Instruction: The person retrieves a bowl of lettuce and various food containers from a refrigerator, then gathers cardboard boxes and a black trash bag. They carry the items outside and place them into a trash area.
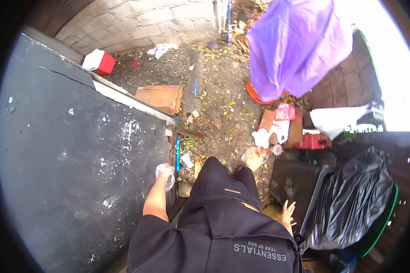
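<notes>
My left hand is at the right edge of the dark grey surface, its fingers closed on a crumpled clear plastic bag. On the other side of my body, my right hand hangs with its fingers spread and nothing in them. It is left of a bin that holds a black plastic bag. A small whitish cup-like item lies on the ground near my left hand.
Cardboard and a red and white box lie ahead on the left. A purple plastic sheet stands at the upper right. Below it, white bags rest on cardboard near a red crate. A block wall runs behind.
</notes>
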Demonstrator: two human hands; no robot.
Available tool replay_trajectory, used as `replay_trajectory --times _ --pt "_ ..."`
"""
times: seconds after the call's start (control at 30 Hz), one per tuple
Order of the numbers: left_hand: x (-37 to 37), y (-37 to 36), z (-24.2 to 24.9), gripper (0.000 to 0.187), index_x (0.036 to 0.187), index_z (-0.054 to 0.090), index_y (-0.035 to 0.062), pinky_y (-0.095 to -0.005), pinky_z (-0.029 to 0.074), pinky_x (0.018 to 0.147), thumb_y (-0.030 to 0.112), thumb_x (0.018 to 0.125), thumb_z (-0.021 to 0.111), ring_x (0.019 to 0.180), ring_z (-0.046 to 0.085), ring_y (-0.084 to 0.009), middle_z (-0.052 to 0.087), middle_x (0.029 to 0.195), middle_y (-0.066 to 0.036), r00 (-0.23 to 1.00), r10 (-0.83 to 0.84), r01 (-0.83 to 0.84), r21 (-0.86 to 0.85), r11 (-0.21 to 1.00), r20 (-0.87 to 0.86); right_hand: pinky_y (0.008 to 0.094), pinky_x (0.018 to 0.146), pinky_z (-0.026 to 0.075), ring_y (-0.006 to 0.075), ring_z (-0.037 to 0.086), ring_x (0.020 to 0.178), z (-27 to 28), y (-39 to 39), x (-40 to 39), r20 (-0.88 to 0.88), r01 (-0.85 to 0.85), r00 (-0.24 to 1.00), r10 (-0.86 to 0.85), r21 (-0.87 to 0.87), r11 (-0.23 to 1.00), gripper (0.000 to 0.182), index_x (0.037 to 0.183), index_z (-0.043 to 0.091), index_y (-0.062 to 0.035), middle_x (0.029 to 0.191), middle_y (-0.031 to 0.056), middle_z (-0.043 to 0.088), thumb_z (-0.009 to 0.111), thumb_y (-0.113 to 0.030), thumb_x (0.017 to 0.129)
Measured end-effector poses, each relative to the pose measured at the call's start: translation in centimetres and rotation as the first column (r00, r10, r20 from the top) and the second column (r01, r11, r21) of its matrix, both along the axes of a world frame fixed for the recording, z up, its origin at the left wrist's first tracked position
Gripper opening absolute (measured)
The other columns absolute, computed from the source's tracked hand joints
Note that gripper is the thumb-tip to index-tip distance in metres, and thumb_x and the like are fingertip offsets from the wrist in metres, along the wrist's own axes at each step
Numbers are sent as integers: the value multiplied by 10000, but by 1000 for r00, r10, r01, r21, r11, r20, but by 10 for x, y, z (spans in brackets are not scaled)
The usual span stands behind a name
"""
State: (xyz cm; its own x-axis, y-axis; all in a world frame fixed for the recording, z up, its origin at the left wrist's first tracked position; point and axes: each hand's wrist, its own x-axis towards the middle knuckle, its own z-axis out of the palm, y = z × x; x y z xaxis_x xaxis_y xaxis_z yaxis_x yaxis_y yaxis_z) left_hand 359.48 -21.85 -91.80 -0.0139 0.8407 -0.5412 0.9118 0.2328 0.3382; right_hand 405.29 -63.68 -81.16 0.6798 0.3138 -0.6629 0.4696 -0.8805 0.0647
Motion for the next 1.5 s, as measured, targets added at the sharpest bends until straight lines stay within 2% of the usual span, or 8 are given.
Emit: replay_trajectory --times 0.33,0.47,0.7,0.97,1.07,1.2,1.3,1.5 --pt "102 76 -8 255 674 594 99 -341 417 428 291 817 504 465 519 -215 509 534 -63 908 313 -380 230 896 278 484 1005 371 316 356 1296 -26 205 180 -147 -168 969 199 198 966 728 1370 379 -175 1485 138 215 696 -152 715" --pt "127 141 -64 210 690 497 188 -273 223 283 241 893 474 284 317 -107 320 403 39 -535 798 -410 -911 42 278 369 970 421 293 532 1141 -30 278 249 -242 -201 938 249 208 957 459 1178 579 -73 1182 179 579 642 -162 731" --pt "187 259 -110 158 768 549 160 -250 261 297 245 889 495 310 348 -98 345 450 47 -677 598 -464 -880 104 428 357 867 487 271 631 976 -29 370 332 -232 -335 901 367 165 928 348 1092 618 -33 1022 174 652 556 -118 760" --pt "150 386 -285 85 731 573 167 -308 428 522 194 809 592 574 487 -155 495 627 -21 70 870 -916 -314 250 488 440 724 479 348 599 848 -59 438 343 -242 -642 754 611 -76 763 161 783 581 -44 843 152 622 493 -178 802" --pt "124 433 -309 109 786 653 140 -341 486 678 228 722 658 770 583 -209 608 807 -67 771 637 -622 -194 759 20 447 731 474 346 594 860 -59 526 305 -190 -582 812 551 -208 786 156 797 581 -49 858 149 619 497 -181 801" --pt "84 466 -357 235 887 687 83 -385 532 728 269 754 633 886 646 -251 676 938 -125 971 72 -144 -318 937 -227 455 740 467 344 587 877 -60 646 227 -134 -558 826 548 -336 759 152 815 581 -55 877 146 615 502 -184 799" --pt "63 480 -432 291 961 625 66 -370 483 564 255 931 406 723 584 -212 614 876 -107 -97 992 -868 -495 -45 79 462 747 462 342 581 890 -77 714 189 -118 -559 818 562 -392 731 151 829 581 -60 891 144 612 506 -187 798" --pt "26 500 -527 302 1036 583 92 -362 494 627 336 912 456 848 562 -214 583 995 -78 -585 809 -695 -554 -459 64 476 761 452 338 571 915 -122 805 144 -105 -573 792 601 -468 673 154 857 582 -69 920 140 607 514 -192 796"
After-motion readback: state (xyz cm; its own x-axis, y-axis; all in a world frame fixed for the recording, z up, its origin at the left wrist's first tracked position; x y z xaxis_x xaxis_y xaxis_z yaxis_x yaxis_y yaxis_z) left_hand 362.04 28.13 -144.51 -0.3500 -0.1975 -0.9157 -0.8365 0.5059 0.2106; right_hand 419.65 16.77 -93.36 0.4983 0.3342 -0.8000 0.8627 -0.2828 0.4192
